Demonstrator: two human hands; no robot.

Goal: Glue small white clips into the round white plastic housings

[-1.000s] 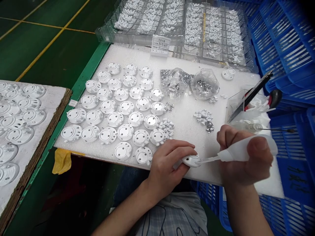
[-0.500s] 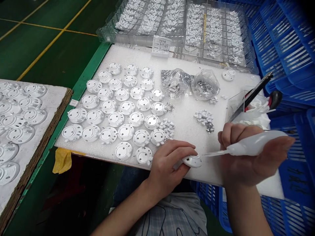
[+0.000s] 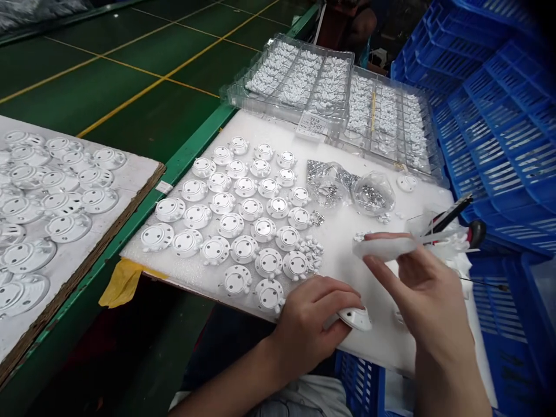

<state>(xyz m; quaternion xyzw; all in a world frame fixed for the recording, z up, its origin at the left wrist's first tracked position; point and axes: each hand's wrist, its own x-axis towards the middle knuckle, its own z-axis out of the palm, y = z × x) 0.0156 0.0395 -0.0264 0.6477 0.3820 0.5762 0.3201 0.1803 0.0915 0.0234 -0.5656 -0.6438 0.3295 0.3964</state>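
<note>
We observe a green floor filling the upper left, while blue crates wall in the right side, limiting sideways room there. A white foam board forms the work surface; clear trays line its far edge, and a second board, loaded with similar parts, lies to the left beyond a green rail. Rows of discs cover the left half of the foam, hindering passage there. The left hand lies at the near edge, its fingers closed on a white disc, which we locate just inside that edge, apart from the rows. The right hand pinches a white bottle between thumb and fingers, raised over the foam. Plastic bags sit towards the far side, and a black tool leans near the right edge, just beyond the right hand. Between rows and tool we note a strip of foam surface, bordered by a heap of small white pieces beside the nearest discs.
</note>
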